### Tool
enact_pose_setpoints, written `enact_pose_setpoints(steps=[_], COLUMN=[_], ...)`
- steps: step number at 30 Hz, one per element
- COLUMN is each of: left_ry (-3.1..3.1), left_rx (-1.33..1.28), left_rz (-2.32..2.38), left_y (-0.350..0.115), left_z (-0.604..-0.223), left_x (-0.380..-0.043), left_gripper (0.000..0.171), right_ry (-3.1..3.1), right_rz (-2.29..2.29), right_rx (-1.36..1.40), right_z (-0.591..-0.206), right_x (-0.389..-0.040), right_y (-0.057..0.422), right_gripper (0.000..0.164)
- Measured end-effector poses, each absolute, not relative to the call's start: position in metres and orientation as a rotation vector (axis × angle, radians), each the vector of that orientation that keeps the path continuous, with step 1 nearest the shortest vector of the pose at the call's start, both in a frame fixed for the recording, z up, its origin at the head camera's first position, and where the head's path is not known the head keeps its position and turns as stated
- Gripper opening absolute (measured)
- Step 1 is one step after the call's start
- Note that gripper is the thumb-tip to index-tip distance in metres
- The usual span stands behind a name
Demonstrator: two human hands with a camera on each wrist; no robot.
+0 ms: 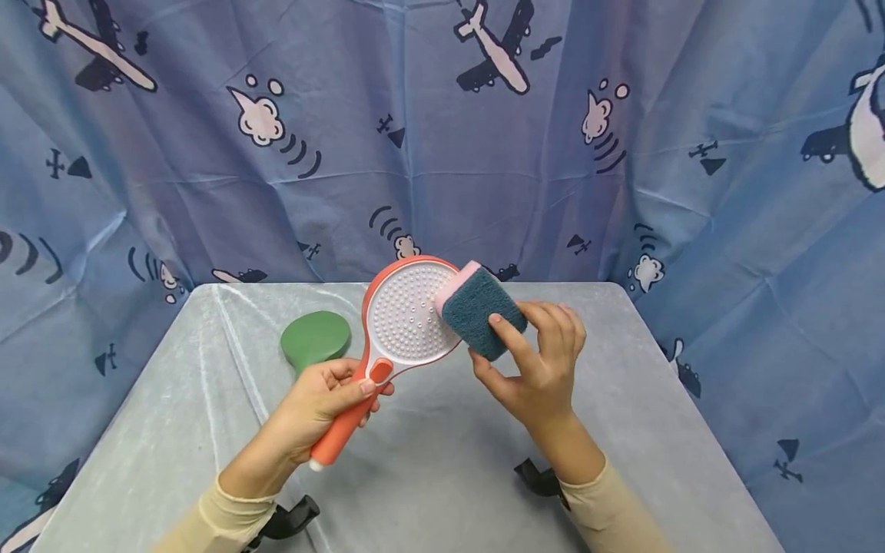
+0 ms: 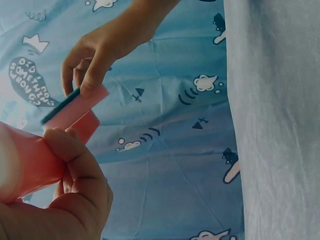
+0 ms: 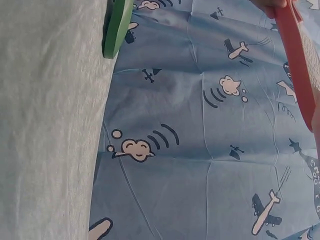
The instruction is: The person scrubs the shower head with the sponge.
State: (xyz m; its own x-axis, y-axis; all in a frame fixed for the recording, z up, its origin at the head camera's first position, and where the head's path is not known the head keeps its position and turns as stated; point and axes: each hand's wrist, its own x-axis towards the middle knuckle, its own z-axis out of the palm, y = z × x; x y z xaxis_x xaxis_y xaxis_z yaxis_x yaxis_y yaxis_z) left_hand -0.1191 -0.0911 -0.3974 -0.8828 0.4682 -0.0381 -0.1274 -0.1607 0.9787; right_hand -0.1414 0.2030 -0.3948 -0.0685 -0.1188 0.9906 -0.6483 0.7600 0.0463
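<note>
My left hand [image 1: 321, 403] grips the orange handle of a shower head [image 1: 412, 311], thumb just below its orange button. The white nozzle face, ringed in orange, is turned up toward the head camera, and the handle slants down to the left. A sponge [image 1: 482, 311] with a dark blue-green scouring side and a pink side is pinched between the thumb and fingers of my right hand [image 1: 535, 357]. Its pink side lies against the right part of the nozzle face. In the left wrist view, the right hand [image 2: 102, 55] holds the sponge [image 2: 75, 107] beyond the handle [image 2: 35, 162].
A green object with a rounded head [image 1: 316, 338] lies on the grey cloth-covered table [image 1: 429, 484], behind the left hand, which hides its lower end. Blue curtain [image 1: 415, 138] printed with planes and clouds surrounds the table's back and sides. Black straps [image 1: 290, 518] circle both wrists.
</note>
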Motion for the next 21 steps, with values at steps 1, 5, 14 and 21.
enact_pose_setpoints(steps=[1,5,14,21], left_ry=[1.727,1.729,1.681,1.689], left_rx=[0.387,0.393,0.413,0.402], left_rz=[2.095,2.112,2.162,2.189], left_y=[-0.091,-0.092,-0.088,-0.089], left_z=[-0.397,-0.397,-0.400,-0.402], left_x=[-0.119,-0.119,-0.118,-0.119], left_gripper=[0.032,0.034,0.022,0.026], right_ry=[-1.607,-1.604,-1.640,-1.663], right_rz=[0.488,0.406,0.469,0.427], right_rx=[0.647,0.858,0.644,0.874], right_z=[-0.395,-0.397,-0.389,-0.393], right_x=[-0.141,-0.141,-0.140,-0.141], right_y=[0.203,0.199,0.210,0.206], right_gripper=[0.034,0.034,0.035,0.037])
